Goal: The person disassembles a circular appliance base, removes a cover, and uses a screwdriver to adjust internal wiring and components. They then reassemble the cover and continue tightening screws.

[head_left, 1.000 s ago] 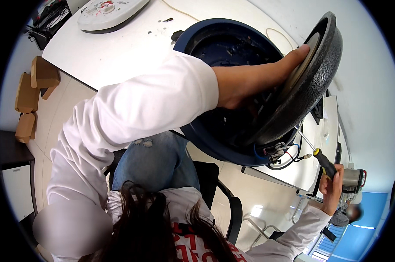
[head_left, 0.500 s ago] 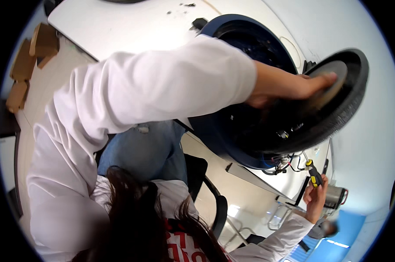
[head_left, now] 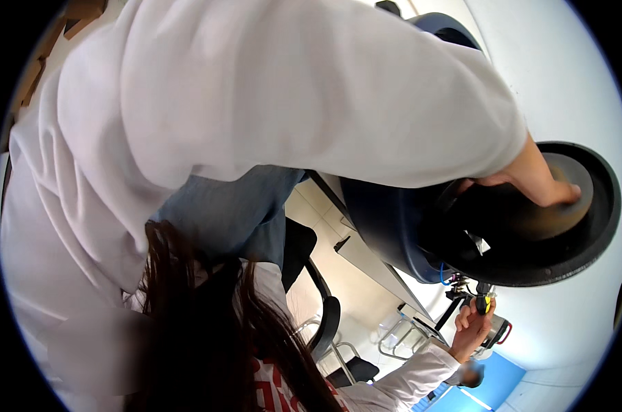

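My left hand (head_left: 543,184) reaches into a black round bowl-like part (head_left: 599,237) and grips it, the thumb on a grey disc (head_left: 570,166) at its middle. This part is tilted up out of a dark blue rounded appliance shell (head_left: 386,223). Its other fingers are partly hidden in shadow. Below the black part's rim, my right hand (head_left: 472,329) is closed around a yellow-and-black screwdriver (head_left: 487,303). The screwdriver points up toward thin wires and small connectors (head_left: 455,280) at the shell's edge. Its tip is hidden from me.
A white table edge (head_left: 386,275) runs beneath the shell. Behind my right hand are a metal pot with a red handle (head_left: 496,336) and a person (head_left: 470,374) farther off. A black chair armrest (head_left: 328,323) and metal chair frames (head_left: 399,336) stand below the table. Cardboard boxes (head_left: 84,9) lie upper left.
My view has shifted, and my left sleeve now covers most of the shell. The black part has turned so its disc faces me more. My right hand keeps the screwdriver, now closer under the rim.
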Demonstrator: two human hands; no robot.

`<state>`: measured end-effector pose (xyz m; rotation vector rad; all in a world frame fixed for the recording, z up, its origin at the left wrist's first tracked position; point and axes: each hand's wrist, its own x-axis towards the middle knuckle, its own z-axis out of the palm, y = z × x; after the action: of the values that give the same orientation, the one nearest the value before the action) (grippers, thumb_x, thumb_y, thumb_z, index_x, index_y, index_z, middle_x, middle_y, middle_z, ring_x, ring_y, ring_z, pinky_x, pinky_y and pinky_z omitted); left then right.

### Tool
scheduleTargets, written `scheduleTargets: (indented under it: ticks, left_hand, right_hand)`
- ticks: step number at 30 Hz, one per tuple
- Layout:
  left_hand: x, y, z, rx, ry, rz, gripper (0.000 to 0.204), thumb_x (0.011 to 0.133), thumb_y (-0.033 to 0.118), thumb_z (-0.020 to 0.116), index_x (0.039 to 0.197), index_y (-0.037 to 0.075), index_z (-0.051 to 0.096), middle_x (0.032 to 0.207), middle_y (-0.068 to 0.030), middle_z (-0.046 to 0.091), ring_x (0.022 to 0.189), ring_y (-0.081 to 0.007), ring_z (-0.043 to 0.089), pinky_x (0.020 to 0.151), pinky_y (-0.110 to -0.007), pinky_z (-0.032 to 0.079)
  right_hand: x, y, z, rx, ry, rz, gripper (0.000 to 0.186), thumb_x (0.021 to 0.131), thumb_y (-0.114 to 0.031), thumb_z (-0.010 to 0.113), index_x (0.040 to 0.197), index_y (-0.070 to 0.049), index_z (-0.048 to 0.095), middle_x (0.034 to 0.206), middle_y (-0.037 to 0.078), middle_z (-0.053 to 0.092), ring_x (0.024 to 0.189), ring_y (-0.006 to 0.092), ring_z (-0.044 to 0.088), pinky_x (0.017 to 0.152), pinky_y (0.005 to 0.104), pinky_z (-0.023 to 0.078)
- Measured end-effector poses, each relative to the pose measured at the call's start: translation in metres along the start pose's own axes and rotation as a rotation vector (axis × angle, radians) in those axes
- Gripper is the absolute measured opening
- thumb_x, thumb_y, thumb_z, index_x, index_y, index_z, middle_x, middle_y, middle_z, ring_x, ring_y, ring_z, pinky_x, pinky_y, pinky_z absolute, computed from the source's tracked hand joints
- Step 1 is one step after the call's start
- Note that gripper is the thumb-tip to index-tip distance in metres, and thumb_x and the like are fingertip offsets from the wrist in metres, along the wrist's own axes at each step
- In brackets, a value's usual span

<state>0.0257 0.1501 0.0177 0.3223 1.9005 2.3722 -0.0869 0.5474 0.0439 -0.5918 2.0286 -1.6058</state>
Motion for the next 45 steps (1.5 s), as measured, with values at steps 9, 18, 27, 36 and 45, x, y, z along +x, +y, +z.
scheduleTargets:
  ticks: [9,18,27,36,45]
  left_hand:
    - [0.009,-0.003,0.005,0.014,0.0,0.032,0.111,0.082,0.089,0.025,0.154,0.004,0.029,0.147,-0.0311,0.041,0.14,-0.0447,0.037,0.112,-0.056,0.031]
    - [0.009,-0.005,0.009,0.03,0.01,0.056,0.111,0.082,0.089,0.026,0.154,0.004,0.028,0.147,-0.0309,0.041,0.14,-0.0445,0.037,0.112,-0.055,0.031]
    - [0.013,-0.007,0.007,0.038,0.003,0.056,0.11,0.083,0.088,0.027,0.154,0.005,0.028,0.147,-0.0307,0.041,0.14,-0.0444,0.037,0.112,-0.055,0.03]
    - [0.016,-0.006,0.001,0.032,-0.019,0.062,0.109,0.083,0.088,0.027,0.154,0.005,0.028,0.147,-0.0304,0.041,0.14,-0.0442,0.037,0.113,-0.054,0.03]
    - [0.017,-0.006,0.003,0.041,-0.017,0.062,0.109,0.083,0.088,0.028,0.154,0.006,0.028,0.147,-0.0302,0.041,0.14,-0.0441,0.037,0.113,-0.053,0.03]
  right_hand:
    - [0.0,0.003,-0.001,-0.411,0.379,-0.04,0.06,0.103,-0.056,0.041,0.101,0.001,0.06,0.058,-0.005,0.037,0.052,0.0051,0.029,0.047,0.0225,0.019]
    - [-0.002,-0.003,0.012,-0.239,0.215,-0.062,0.042,0.104,-0.044,0.045,0.137,-0.018,0.046,0.078,0.002,0.047,0.049,0.0055,0.034,0.041,0.0182,0.023]
    - [-0.022,-0.012,0.004,-0.352,0.293,0.007,0.047,0.106,-0.036,0.048,0.14,-0.006,0.039,0.078,0.001,0.043,0.057,0.0048,0.035,0.047,0.0186,0.029]
    - [-0.02,-0.011,-0.037,-0.314,0.161,-0.011,0.036,0.105,-0.041,0.047,0.118,-0.007,0.05,0.069,-0.001,0.039,0.055,0.0062,0.032,0.048,0.0214,0.026]
    - [-0.014,-0.018,-0.016,-0.33,0.332,0.057,0.036,0.104,-0.041,0.047,0.119,-0.008,0.05,0.074,0.001,0.042,0.055,0.008,0.034,0.048,0.0219,0.025]
